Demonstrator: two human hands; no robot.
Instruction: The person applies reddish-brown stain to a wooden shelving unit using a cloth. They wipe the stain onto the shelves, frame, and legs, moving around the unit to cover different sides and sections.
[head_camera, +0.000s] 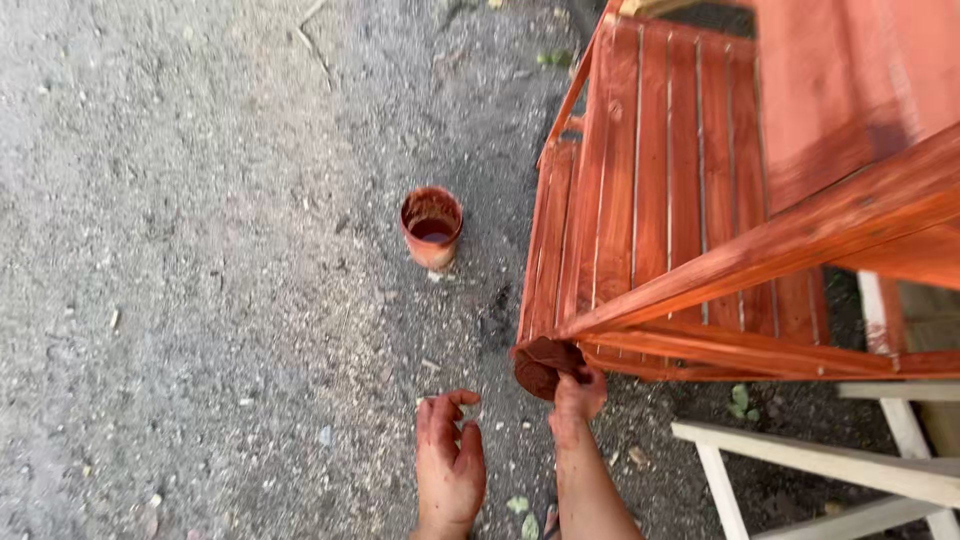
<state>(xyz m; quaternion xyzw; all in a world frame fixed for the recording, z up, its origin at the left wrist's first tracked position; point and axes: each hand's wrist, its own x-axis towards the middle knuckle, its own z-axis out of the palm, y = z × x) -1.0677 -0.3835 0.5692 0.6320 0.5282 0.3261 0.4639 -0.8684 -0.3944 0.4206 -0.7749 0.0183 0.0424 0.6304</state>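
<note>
Left hand (449, 462) free, fingers loosely spread, stain-coated, hovering over gravel ground (200, 300). Right hand (577, 396) gripping stain-soaked pad (541, 365), pressed at lower corner of red-stained slatted frame (650, 200). Step judged: staining lower rail. Pad likely needs reloading from stain pot (432, 226), standing well apart, beyond.

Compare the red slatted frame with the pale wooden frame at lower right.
The red slatted frame is coated in reddish-brown stain; the pale wooden frame is bare and whitish. The red frame shows many close slats; the pale frame shows only a few separate bars. The right hand presses a stained rag to the red frame's corner; nothing touches the pale frame. Both stand on gravelly ground.
</note>
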